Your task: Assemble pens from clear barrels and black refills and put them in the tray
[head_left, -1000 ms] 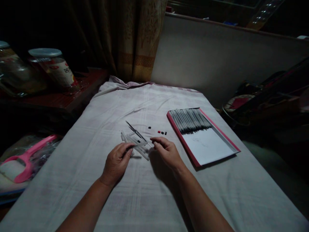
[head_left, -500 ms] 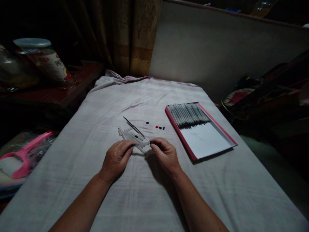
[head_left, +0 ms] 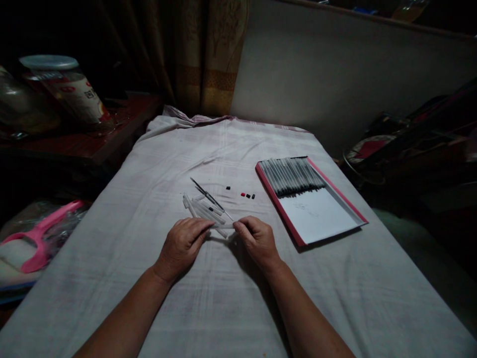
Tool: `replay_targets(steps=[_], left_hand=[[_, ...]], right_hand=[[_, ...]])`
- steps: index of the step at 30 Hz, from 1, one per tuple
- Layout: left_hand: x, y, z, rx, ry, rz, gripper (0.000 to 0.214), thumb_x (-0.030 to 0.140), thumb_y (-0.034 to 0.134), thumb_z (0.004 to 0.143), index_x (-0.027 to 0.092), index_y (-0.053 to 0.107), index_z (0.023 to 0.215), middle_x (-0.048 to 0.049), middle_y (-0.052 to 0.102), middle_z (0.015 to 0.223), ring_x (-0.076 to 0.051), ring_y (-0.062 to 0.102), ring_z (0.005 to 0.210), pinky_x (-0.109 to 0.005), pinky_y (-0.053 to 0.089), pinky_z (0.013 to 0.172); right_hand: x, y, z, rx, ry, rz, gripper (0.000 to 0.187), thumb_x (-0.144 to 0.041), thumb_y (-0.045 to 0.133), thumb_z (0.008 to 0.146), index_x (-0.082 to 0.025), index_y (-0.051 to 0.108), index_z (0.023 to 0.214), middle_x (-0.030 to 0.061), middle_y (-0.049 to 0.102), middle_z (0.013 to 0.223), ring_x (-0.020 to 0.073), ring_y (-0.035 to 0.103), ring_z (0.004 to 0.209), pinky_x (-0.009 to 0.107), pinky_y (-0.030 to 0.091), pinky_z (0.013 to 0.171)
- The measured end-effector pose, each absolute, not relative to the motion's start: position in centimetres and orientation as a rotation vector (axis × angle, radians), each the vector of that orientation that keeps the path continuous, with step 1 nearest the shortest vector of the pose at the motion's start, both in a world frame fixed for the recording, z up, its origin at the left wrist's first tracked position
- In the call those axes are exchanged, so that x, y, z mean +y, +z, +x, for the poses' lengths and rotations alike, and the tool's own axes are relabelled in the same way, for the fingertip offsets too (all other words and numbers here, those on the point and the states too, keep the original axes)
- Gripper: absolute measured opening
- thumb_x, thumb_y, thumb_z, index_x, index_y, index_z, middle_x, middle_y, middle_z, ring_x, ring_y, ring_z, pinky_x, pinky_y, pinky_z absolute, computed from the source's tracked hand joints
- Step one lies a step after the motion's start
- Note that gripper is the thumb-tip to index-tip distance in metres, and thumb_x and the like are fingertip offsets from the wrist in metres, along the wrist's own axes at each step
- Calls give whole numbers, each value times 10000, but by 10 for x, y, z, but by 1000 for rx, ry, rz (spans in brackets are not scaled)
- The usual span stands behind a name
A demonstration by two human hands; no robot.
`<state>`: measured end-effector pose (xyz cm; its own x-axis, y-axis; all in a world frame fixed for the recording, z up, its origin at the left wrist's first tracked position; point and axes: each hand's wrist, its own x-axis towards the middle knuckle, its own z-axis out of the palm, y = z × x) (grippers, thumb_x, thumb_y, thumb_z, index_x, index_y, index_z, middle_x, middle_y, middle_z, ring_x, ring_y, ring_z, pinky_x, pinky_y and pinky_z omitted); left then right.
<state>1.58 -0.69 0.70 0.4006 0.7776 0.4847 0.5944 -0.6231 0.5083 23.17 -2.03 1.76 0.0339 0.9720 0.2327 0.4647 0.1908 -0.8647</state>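
Observation:
Between my two hands a clear plastic pen barrel (head_left: pixel 224 226) lies nearly level. My left hand (head_left: pixel 185 244) pinches its left end, and the fingertips of my right hand (head_left: pixel 258 242) close on the other end. Just beyond them is a loose pile of clear pen barrels (head_left: pixel 197 208), with a small black plug (head_left: pixel 211 209) on it. Dark ink refills (head_left: pixel 205 192) lie slantwise across the pile, one pale end close to my right fingertips. Farther off on the cloth sit a red plug (head_left: pixel 243 194) and several black plugs (head_left: pixel 248 196).
To the right, a shallow red-edged box (head_left: pixel 281 215) holds a row of assembled-looking pens (head_left: pixel 294 175) along its far half. A pale checked cloth (head_left: pixel 194 308) covers the table. A lidded jar (head_left: pixel 72 94) and a pink-handled object (head_left: pixel 39 238) stand off to the left.
Both hands have shifted slightly right, and the barrel between them shows more plainly. The pile, plugs and box keep their places.

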Motion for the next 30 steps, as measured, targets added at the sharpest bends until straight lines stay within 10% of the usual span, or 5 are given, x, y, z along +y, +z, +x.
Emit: replay_targets(steps=[9, 16, 23, 30], left_hand=[[-9, 5, 16, 1201, 994, 2430, 220, 286, 532, 941, 232, 683, 1092, -61, 745, 972, -189, 685, 891, -333, 503, 789], [-9, 6, 16, 1192, 1015, 2419, 202, 275, 534, 943, 216, 674, 1076, -57, 745, 955, -186, 685, 870, -321, 488, 770], [-9, 6, 17, 1150, 1000, 2456, 207, 273, 535, 947, 223, 671, 1094, -56, 748, 977, -181, 689, 894, -322, 487, 792], [-8, 7, 17, 1139, 1044, 2457, 185, 253, 555, 937, 212, 662, 1082, -51, 748, 959, -178, 692, 873, -314, 492, 772]], right_hand=[[-19, 10, 233, -1661, 624, -1419, 444, -406, 459, 919, -216, 513, 521, -12, 525, 511, 117, 506, 502, 233, 388, 530], [-27, 14, 237, -1597, 913, -1326, 215, -313, 533, 880, -199, 655, 1016, 25, 710, 803, 148, 652, 659, 246, 498, 631], [-27, 14, 240, -1738, 750, -1443, 348, -360, 498, 905, -202, 610, 615, -6, 605, 555, 126, 566, 529, 227, 427, 550], [-30, 11, 245, -1695, 800, -1374, 164, -283, 517, 891, -194, 651, 921, 20, 693, 773, 148, 643, 697, 237, 480, 658]])
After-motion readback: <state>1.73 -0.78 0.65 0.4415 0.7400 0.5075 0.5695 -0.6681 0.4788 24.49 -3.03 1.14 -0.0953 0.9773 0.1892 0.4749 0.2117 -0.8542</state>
